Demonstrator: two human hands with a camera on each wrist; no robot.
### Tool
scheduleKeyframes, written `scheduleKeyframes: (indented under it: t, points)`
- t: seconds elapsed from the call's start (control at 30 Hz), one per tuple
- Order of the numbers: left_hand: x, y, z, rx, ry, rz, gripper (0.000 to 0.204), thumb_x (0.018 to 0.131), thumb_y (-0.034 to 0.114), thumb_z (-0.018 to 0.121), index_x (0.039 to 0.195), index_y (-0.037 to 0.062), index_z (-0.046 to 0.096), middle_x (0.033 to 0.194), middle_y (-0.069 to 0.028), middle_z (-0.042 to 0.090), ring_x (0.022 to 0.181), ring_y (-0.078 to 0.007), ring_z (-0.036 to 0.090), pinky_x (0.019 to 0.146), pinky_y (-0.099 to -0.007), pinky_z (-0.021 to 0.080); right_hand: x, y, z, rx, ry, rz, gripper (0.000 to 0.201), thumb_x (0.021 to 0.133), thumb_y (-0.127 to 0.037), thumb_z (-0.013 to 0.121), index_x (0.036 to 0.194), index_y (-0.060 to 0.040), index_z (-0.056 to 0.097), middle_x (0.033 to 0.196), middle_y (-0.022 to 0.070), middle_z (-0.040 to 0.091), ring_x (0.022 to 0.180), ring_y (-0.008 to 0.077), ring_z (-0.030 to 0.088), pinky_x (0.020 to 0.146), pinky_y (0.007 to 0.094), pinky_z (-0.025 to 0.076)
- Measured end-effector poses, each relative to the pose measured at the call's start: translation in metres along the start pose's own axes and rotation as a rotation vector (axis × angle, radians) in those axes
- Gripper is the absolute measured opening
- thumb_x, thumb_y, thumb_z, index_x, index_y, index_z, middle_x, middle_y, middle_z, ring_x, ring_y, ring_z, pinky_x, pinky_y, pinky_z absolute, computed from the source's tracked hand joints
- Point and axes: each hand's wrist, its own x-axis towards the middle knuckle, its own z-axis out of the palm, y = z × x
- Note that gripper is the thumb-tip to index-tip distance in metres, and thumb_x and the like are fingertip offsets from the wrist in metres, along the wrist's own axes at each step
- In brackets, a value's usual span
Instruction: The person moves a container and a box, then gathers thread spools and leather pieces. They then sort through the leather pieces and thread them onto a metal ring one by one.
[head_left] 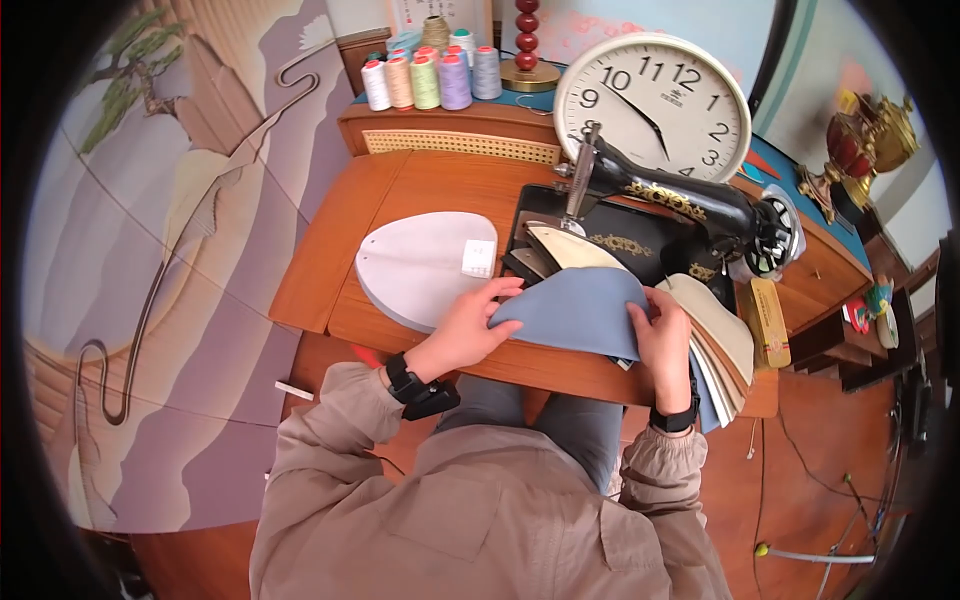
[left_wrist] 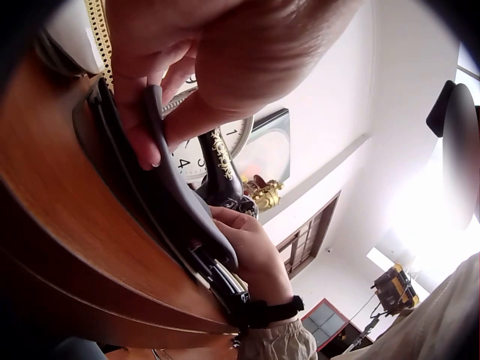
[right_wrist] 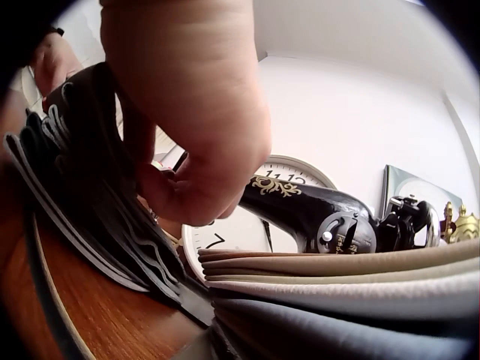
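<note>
A blue leaf-shaped sheet [head_left: 575, 312] lies across the front of the table, on top of other sheets. My left hand [head_left: 465, 325] pinches its left end between thumb and fingers; the left wrist view shows the same hand [left_wrist: 217, 67] gripping its edge. At the sheet's right end my right hand [head_left: 662, 335] holds the edge with thumb and fingers. Beside that hand, a fan of beige, brown, white and blue sheets [head_left: 715, 340] spreads to the right. In the right wrist view my right hand [right_wrist: 191, 120] is at a dark stack of sheets [right_wrist: 90, 165]. A cream sheet [head_left: 570, 250] shows behind the blue one.
A pale oval pad [head_left: 420, 265] with a white label lies left on the wooden table [head_left: 450, 180]. Behind stand a black sewing machine [head_left: 670, 205], a round clock [head_left: 640, 90] and thread spools [head_left: 425, 82]. A yellow box [head_left: 770, 322] is at the right.
</note>
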Motion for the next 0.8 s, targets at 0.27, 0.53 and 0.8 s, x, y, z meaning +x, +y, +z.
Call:
scheduleKeyframes:
  t: [0.27, 0.53, 0.8]
  points:
    - [-0.007, 0.011, -0.005, -0.133, -0.002, -0.080, 0.054, 0.091, -0.002, 0.065, 0.141, 0.0003, 0.044, 0.135, -0.0181, 0.054, 0.108, -0.0179, 0.064, 0.090, -0.0293, 0.053, -0.013, -0.024, -0.006, -0.263, 0.259, -0.370, 0.012, 0.084, 0.000, 0.066, 0.094, -0.0053, 0.070, 0.088, 0.0104, 0.068, 0.084, 0.0308, 0.063, 0.075, 0.0375, 0.052]
    - [-0.007, 0.029, -0.021, -0.630, -0.070, -0.481, 0.058, 0.103, 0.043, 0.049, 0.142, -0.0002, 0.043, 0.130, -0.0122, 0.059, 0.113, -0.0169, 0.061, 0.090, -0.0340, 0.052, -0.054, -0.056, -0.025, 0.431, 0.195, -0.453, 0.016, 0.084, 0.013, 0.058, 0.093, 0.0005, 0.055, 0.105, 0.0191, 0.070, 0.102, 0.0293, 0.068, 0.092, 0.0364, 0.051]
    - [-0.013, 0.015, -0.044, -0.322, -0.100, -0.259, 0.028, 0.095, 0.005, 0.063, 0.123, 0.0055, 0.058, 0.097, -0.0002, 0.070, 0.090, -0.0072, 0.065, 0.080, -0.0256, 0.053, -0.060, -0.086, -0.012, 0.549, 0.014, -0.671, 0.020, 0.082, 0.014, 0.059, 0.095, -0.0001, 0.055, 0.105, 0.0210, 0.071, 0.097, 0.0324, 0.069, 0.085, 0.0386, 0.055]
